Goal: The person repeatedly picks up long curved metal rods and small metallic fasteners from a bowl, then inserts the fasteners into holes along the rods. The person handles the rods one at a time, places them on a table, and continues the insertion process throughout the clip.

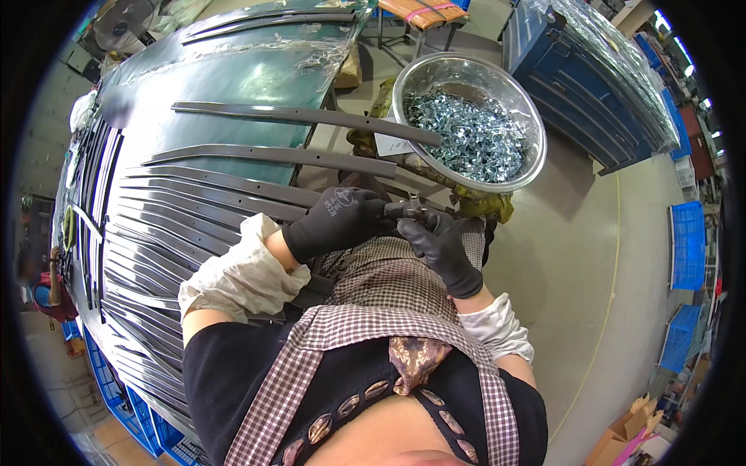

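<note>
My left hand (338, 221), in a black glove, is closed around the end of a long dark grey strip (260, 203). Just past its fingers, a small shiny metal clip (417, 208) sits at the strip's tip. The thumb and fingers of my right hand (439, 247), also black-gloved, pinch that clip; the fingers partly hide how it sits on the strip. Beyond the hands, a clear round tub (536, 159) holds a heap of similar small metal clips (470, 132). Two more grey strips (311, 115) (272, 154) stick out over the table's edge toward the tub.
Many dark strips (155, 268) lie side by side on the green-topped table (256, 81) at left. A blue crate (598, 93) stands at the far right, beyond the tub. A wooden-topped stool (420, 11) is at the back. Blue baskets (688, 245) line the right side.
</note>
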`<state>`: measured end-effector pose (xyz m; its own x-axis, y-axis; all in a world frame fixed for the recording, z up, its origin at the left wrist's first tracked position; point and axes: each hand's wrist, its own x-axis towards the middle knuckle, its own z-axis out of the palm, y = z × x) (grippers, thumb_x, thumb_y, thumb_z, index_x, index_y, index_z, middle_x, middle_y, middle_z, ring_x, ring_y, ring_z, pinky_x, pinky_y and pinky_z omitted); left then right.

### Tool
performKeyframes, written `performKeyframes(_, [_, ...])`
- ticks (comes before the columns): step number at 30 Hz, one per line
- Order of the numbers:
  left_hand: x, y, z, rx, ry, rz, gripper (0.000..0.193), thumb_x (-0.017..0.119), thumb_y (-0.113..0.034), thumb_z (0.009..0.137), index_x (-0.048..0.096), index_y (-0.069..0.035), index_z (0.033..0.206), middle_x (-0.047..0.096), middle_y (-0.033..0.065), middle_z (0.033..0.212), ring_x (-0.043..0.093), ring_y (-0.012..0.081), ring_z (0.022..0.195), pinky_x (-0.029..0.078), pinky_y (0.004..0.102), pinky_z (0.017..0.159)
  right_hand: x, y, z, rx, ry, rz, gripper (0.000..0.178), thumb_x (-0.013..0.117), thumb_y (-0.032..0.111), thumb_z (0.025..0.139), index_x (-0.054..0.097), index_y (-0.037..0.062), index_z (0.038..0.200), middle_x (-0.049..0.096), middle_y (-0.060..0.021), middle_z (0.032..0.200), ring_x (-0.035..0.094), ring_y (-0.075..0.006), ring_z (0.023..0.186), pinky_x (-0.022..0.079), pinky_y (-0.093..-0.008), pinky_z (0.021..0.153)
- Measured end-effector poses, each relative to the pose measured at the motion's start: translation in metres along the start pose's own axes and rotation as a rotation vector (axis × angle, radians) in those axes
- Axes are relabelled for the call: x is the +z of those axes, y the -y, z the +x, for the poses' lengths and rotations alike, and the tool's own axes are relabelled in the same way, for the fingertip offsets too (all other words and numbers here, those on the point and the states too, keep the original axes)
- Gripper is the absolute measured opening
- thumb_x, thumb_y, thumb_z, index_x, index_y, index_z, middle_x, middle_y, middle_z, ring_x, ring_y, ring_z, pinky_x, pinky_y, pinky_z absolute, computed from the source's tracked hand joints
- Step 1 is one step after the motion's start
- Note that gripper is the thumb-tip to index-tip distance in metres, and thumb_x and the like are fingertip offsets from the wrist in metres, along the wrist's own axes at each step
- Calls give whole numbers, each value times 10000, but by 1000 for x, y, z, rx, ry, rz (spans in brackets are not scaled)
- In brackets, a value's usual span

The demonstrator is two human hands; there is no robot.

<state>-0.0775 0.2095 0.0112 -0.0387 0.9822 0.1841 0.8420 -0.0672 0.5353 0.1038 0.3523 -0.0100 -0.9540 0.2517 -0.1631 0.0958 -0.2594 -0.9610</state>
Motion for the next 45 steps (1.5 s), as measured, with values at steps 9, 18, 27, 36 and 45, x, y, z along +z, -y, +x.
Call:
performKeyframes(9, [1,7,-2,-320,133,-614,306,620,-277,993,718,12,982,697,126,761,682,210,697,519,346,650,0,-11,7,-491,-122,-749,528,730,152,911,514,47,1381,640,-170,1210,652,-226,1049,530,-344,899])
performKeyframes(18, [10,6,-2,-327,117,-559,280,703,-233,944,709,-15,1118,693,109,769,585,110,634,505,317,630,-5,-14,8,-548,-192,-719,261,758,159,883,665,8,1074,707,-153,954,697,-234,811,538,-350,695])
performKeyframes(27, [21,12,2,191,85,-227,187,684,-166,872,682,-46,1015,650,158,1052,638,372,924,505,447,763,-20,-26,0,-202,-161,-365,554,764,112,850,538,-45,1331,652,-74,1069,610,-135,920,508,-285,819])
performKeyframes(36, [23,13,3,237,130,-157,201,654,-243,889,710,-97,1015,684,119,1010,650,350,902,508,449,753,-33,-21,-1,2,32,-367,490,751,49,802,602,-53,1257,661,-107,1136,621,-164,1005,504,-314,901])
performKeyframes(45, [26,18,-2,242,95,-37,172,662,-264,865,730,-127,944,679,103,906,653,335,853,508,446,707,-27,-15,3,96,13,-419,499,759,20,770,630,-28,1250,689,-63,1047,628,-122,914,503,-273,812])
